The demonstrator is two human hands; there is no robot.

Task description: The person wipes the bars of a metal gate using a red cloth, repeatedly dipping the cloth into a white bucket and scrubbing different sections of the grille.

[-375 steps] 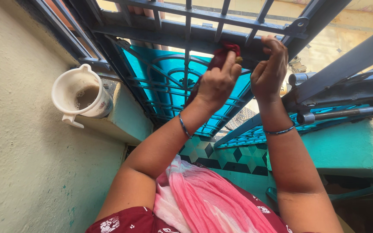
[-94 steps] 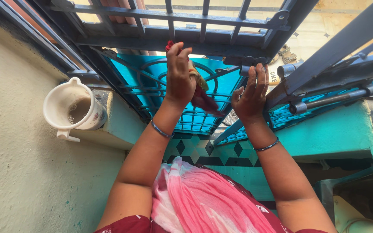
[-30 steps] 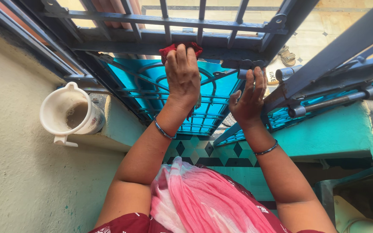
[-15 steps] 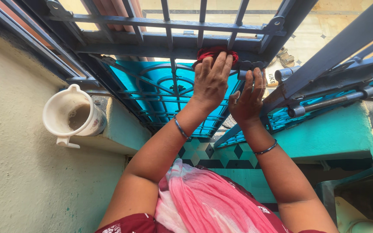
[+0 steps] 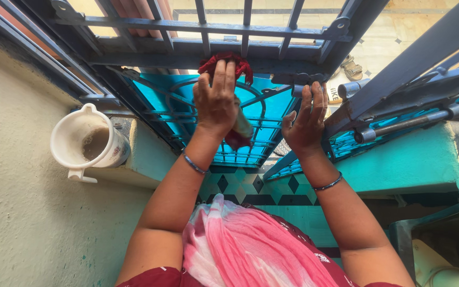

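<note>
While the left hand point(image 5: 216, 103) presses a crumpled dark red cloth point(image 5: 225, 64) against the horizontal bar of the dark blue-grey metal window grille point(image 5: 208, 26), its grip is closed on that cloth, fingers stretched up over it, and a loose end of the cloth hangs down beside the wrist. The right hand point(image 5: 305, 123) rests to the right of the cloth on the same grille, its grip loose, fingers spread and fingertips touching the bar near a bolt fitting, holding nothing. Below and to the left of the grille, a white plastic bucket with a handle point(image 5: 88, 143) stands on a pale green ledge point(image 5: 150, 159) and holds murky brownish water, low in the bucket. Turquoise panels point(image 5: 184, 101) show behind the grille.
</note>
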